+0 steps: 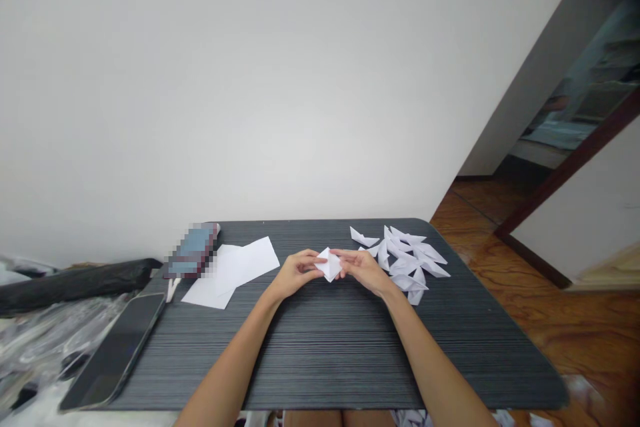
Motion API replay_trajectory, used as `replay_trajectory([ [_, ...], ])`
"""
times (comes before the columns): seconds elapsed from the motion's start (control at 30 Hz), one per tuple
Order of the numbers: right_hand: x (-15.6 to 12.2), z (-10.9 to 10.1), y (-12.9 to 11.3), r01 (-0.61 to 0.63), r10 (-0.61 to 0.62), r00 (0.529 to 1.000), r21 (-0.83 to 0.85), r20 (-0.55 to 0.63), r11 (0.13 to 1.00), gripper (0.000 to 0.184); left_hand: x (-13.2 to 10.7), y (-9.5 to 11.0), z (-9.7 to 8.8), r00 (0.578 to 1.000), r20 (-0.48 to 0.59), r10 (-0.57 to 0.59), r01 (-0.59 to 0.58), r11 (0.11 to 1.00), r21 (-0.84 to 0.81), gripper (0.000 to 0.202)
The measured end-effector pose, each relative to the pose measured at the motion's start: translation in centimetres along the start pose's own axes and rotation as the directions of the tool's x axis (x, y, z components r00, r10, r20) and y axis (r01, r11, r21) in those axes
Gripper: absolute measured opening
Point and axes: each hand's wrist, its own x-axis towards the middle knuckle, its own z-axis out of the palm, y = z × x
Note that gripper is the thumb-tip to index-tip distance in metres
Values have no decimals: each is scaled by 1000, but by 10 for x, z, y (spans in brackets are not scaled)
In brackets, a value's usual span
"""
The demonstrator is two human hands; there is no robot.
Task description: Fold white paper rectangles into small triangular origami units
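Note:
Between my two hands is a small folded piece of white paper [329,267], diamond-shaped, held just over the dark table. My left hand [300,270] pinches its left corner between thumb and fingers. On the opposite corner, the fingers of my right hand [363,268] are closed too. Close to my right hand lies a loose pile of folded paper boats [403,257], with one paper boat [363,238] a little apart at the pile's upper left. Flat white paper sheets [247,265] overlap on the table to the left of my left hand.
The dark wood-grained table [330,353] stands against a white wall [300,93]. A phone [117,350] lies along its left edge, and a blurred-out item [193,251] sits at the back left. Clear plastic wrapping [65,327] is heaped beyond that edge. Wooden floor [565,320] shows at right.

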Motion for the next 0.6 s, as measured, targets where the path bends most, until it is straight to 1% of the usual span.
replay_trajectory([
  [0.1,-2,-1,-2,-20,18,999,47,32,999,40,-1,1,-1,999,-38,21,-19,997,70,29],
  [0.23,-5,2,-8,-55,52,997,58,50,997,41,-2,2,-1,998,-46,48,-43,993,110,27],
  [0.33,-5,3,-9,-49,50,998,-6,41,999,40,-2,0,-2,997,-63,53,-45,992,118,27],
  [0.47,-3,4,-3,7,-5,1000,-119,15,993,36,-1,-5,-3,995,-91,39,-29,993,114,27],
  [0.6,-1,8,3,60,-61,998,-157,-1,986,36,-1,-6,0,983,-177,43,-21,992,126,23],
])
